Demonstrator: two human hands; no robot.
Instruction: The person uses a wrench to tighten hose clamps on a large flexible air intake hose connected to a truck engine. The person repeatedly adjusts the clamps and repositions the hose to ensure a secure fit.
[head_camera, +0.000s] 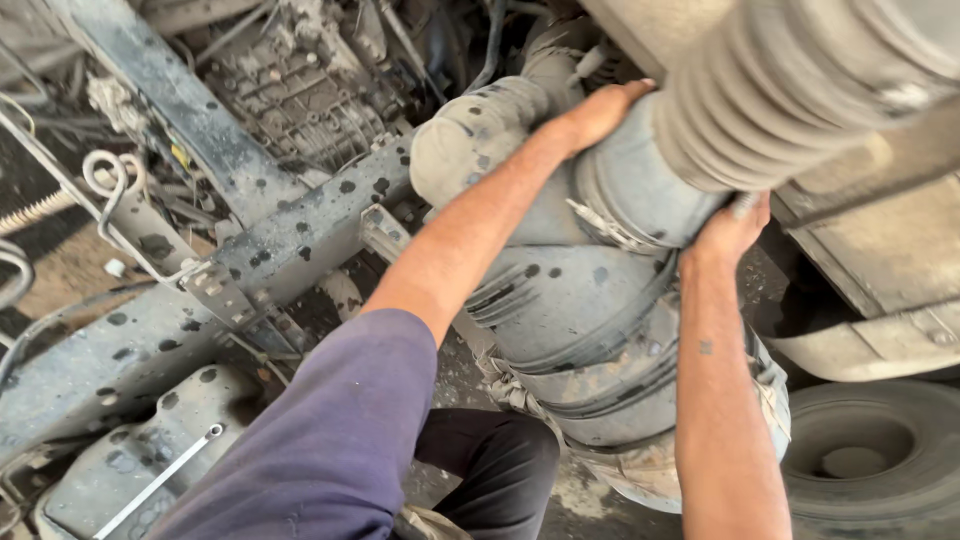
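Grey ribbed hose (790, 90) is gripped at its collar (640, 190): left hand (605, 110) pressed flat on top, right hand (730, 230) fingers clamped beneath; long axis runs up-right.

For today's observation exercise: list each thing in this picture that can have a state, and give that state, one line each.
Left hand: flat on the grey housing's top.
Right hand: gripping under the hose joint.
Ribbed hose: seated on the grey housing.
Spanner: lying loose, untouched.
Tyre: lying nearby, dusty.
Chassis beam: paint-spotted, dirty.
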